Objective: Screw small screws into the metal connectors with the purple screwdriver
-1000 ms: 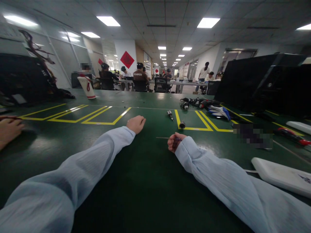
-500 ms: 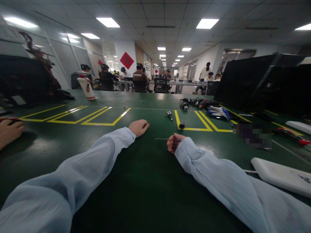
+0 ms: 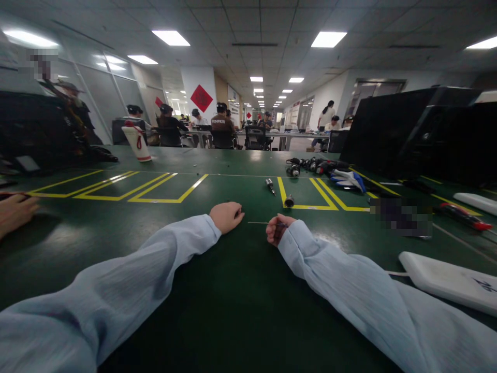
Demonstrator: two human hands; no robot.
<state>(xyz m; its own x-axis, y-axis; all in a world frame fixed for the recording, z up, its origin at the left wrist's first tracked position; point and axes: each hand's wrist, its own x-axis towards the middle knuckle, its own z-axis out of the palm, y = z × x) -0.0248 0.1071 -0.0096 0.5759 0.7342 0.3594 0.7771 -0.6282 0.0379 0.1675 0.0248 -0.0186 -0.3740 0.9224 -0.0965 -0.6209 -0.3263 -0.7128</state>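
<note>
My right hand (image 3: 275,229) is closed around the handle of a slim screwdriver (image 3: 256,223), whose thin metal shaft points left. Just left of the shaft's tip is my left hand (image 3: 227,217), its fingers curled in. A small dark bit shows at those fingers, but I cannot make out what they hold. Beyond my right hand, a small metal part with a narrow tip (image 3: 271,187) lies on the green table (image 3: 202,280). Near it sits a short round metal piece (image 3: 289,201), by the corner of a yellow tape outline.
Farther back are a pile of dark metal parts (image 3: 310,165) and a blue-and-white glove (image 3: 347,180). To the right lie a red-and-black tool (image 3: 466,216) and a white flat case (image 3: 446,280). Another person's hand (image 3: 17,211) rests at the left edge. A white cup (image 3: 137,142) stands behind.
My left hand has come right and slightly nearer me, closer to the screwdriver's tip, and has turned a little. My right hand and the screwdriver have barely moved.
</note>
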